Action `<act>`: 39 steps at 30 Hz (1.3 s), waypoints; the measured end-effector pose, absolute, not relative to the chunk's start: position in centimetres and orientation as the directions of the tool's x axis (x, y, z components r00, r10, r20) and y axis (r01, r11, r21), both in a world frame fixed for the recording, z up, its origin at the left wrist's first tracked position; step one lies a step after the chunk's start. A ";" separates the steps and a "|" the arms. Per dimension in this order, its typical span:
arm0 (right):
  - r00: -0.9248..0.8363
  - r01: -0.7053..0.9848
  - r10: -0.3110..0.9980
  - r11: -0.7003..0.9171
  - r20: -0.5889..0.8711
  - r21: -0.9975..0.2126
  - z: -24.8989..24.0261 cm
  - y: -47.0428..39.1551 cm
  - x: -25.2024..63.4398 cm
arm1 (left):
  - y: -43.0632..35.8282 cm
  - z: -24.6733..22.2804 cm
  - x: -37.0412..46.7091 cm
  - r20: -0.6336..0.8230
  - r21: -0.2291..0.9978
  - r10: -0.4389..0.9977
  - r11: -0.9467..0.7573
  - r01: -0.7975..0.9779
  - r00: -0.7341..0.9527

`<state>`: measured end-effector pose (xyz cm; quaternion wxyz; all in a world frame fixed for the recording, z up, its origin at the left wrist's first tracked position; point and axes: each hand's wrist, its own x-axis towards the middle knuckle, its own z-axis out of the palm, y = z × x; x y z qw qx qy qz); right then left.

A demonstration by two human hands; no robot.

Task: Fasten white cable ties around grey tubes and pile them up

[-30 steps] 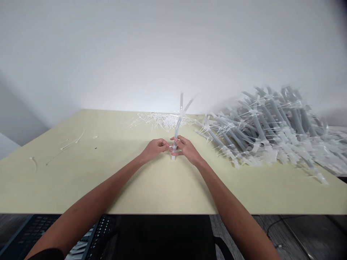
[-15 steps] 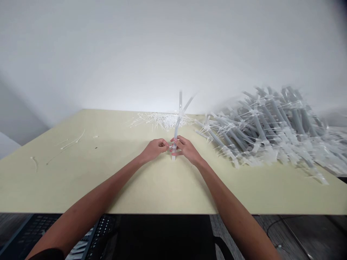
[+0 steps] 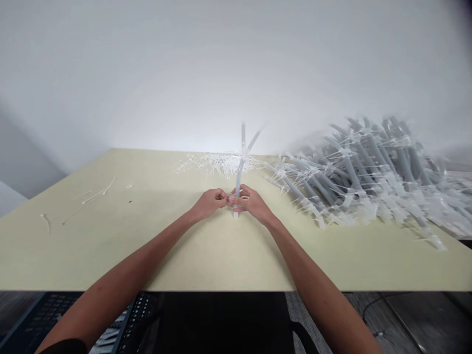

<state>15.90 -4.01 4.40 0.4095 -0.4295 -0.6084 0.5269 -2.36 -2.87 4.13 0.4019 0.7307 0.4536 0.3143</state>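
Observation:
A clear grey plastic tube assembly (image 3: pixel 239 179) stands nearly upright between my hands, splitting into two branches at a joint near its top. My right hand (image 3: pixel 254 204) wraps around its lower part, thumb and a fingertip reaching left of it. Closed in a pinch, my left hand (image 3: pixel 212 201) sits just left of the tube, its fingertips meeting the right ones. A small white cable tie is between them, now mostly hidden by the fingers. Behind the tube lies a heap of white cable ties (image 3: pixel 223 164).
A large pile of similar tied tube assemblies (image 3: pixel 354 172) covers the table's right side. Loose cable ties (image 3: pixel 96 197) and small scraps lie at the left of the pale yellow table (image 3: pixel 155 167). Below the front edge is a dark plastic crate (image 3: pixel 127 322) with pale pieces inside.
My right thumb and fingertip have moved left to meet my left fingertips, covering the white tie end that showed before. The tube's top has shifted slightly left.

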 end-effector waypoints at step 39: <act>-0.322 -0.056 0.944 0.060 0.075 -0.997 5.2 -4.4 16.3 | -3.6 4.3 -1.4 0.081 0.984 0.909 -0.137 0.110 0.410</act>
